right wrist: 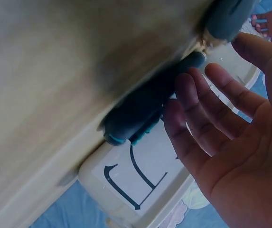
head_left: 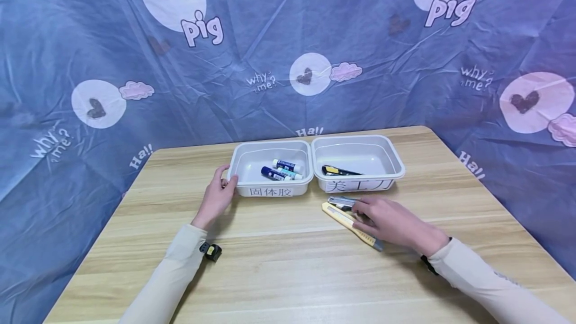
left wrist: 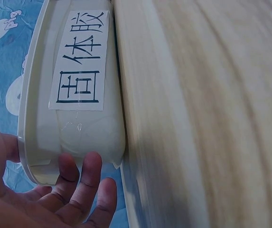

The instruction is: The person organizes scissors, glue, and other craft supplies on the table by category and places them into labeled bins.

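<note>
My left hand point(head_left: 219, 195) rests against the front left corner of a white bin labelled 固体胶 point(head_left: 270, 192), thumb at the rim and fingers point(left wrist: 81, 183) straight along the wall point(left wrist: 90, 130). Three glue sticks point(head_left: 282, 169) lie inside that bin. My right hand point(head_left: 388, 222) lies flat on the table over a yellow utility knife point(head_left: 345, 220). Its fingers point(right wrist: 192, 102) are spread and hold nothing, with the tips at a dark grey utility knife point(head_left: 340, 201) point(right wrist: 140, 111). Behind them stands a second white bin labelled 美工刀 point(head_left: 357, 184) point(right wrist: 136, 183), with one dark knife point(head_left: 339, 170) in it.
The two bins sit side by side at the back middle of a wooden table point(head_left: 288, 274). A small black and yellow object point(head_left: 210, 251) sits by my left forearm. A blue printed cloth point(head_left: 288, 39) hangs behind and around the table.
</note>
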`<state>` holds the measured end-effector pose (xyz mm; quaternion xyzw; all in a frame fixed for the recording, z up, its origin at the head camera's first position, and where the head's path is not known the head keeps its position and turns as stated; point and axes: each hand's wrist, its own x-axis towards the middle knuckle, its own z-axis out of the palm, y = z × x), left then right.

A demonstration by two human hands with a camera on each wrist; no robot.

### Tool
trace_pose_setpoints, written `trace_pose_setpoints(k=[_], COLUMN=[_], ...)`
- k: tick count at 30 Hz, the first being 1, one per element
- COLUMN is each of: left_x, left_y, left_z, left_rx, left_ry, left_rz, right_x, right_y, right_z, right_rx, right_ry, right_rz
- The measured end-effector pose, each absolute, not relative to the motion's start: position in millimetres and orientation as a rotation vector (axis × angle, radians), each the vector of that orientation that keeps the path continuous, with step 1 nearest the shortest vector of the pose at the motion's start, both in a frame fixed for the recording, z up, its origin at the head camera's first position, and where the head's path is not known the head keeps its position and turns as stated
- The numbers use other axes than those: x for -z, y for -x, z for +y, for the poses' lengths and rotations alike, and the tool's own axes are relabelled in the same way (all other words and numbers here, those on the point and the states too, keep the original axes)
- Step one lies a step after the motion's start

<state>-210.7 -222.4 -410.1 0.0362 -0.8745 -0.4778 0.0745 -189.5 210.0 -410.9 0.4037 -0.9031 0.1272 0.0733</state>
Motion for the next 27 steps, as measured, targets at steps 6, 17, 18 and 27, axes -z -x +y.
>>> trace_pose_setpoints(k=[6,17,18,27], left_x=[409,409,409,409], left_y=[209,210,210,209], left_z=[-222,-222,-222,-222], left_rx=[1.437,1.449,1.452,1.466], left_ry=[-0.102,-0.107,-0.108,-0.114], left_rz=[-2.621,-2.621,-2.621,-2.622], right_x=[414,414,413,409], right_y=[185,179,179,178], right_z=[208,205,205,206], right_rx=[-0.339,-0.294,-0.295,-0.305], right_ry=[-1.201,-1.227,-1.229,-1.230], right_rz=[-2.755,-2.777,-2.779,-2.805])
